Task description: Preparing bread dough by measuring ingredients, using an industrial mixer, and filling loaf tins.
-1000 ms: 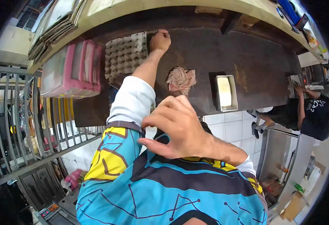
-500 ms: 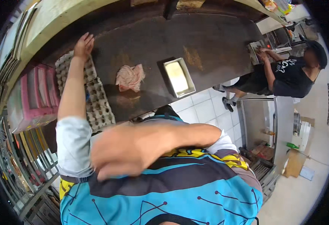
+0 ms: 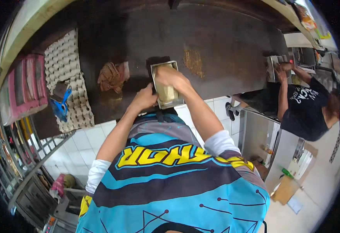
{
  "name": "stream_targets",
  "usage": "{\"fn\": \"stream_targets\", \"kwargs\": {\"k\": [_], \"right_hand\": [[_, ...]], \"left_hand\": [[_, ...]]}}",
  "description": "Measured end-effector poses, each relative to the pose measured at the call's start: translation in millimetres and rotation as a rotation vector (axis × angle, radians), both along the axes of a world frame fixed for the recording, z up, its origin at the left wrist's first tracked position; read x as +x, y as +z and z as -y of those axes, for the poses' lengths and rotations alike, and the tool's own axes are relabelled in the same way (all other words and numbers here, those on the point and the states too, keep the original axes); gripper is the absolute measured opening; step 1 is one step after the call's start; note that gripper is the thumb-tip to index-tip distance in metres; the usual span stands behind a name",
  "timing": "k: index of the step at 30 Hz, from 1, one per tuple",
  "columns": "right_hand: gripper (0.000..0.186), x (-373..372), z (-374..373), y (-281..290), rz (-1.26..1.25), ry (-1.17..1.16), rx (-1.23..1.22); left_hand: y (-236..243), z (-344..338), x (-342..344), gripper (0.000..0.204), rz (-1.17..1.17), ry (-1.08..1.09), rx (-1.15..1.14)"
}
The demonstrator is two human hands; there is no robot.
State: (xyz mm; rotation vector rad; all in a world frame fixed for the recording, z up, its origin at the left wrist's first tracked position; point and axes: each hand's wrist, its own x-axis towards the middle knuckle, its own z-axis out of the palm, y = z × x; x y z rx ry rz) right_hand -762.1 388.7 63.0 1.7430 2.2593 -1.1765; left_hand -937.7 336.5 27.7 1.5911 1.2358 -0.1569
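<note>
A rectangular metal tin (image 3: 172,102) holding a pale yellow content (image 3: 167,92) sits on the dark table (image 3: 232,46). My left hand (image 3: 144,99) grips the tin's left side with curled fingers. My right hand (image 3: 169,77) is down inside the tin, over the pale content, its fingertips blurred and hard to make out. Left of the tin lies a crumpled reddish cloth (image 3: 110,77). Farther left are grey egg trays (image 3: 61,54) with a blue tool or clip (image 3: 64,101) on them.
Pink-framed plastic containers (image 3: 26,85) stand at the far left, above metal railings (image 3: 42,149). A shelf edge (image 3: 11,42) runs along the top left. At the right, a co-worker in black (image 3: 306,105) handles something metal (image 3: 273,66). White tiled floor (image 3: 90,145) shows below.
My left hand has left the back of the egg trays and come to the tin. My right hand has moved from before my chest up into the tin.
</note>
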Motion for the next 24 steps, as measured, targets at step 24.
{"fn": "stream_targets", "kwargs": {"k": [24], "right_hand": [[0.035,16,-21,0,0.159,0.214,-0.135]], "left_hand": [[33,-13,13,0.078,0.358,0.417,-0.197]]}}
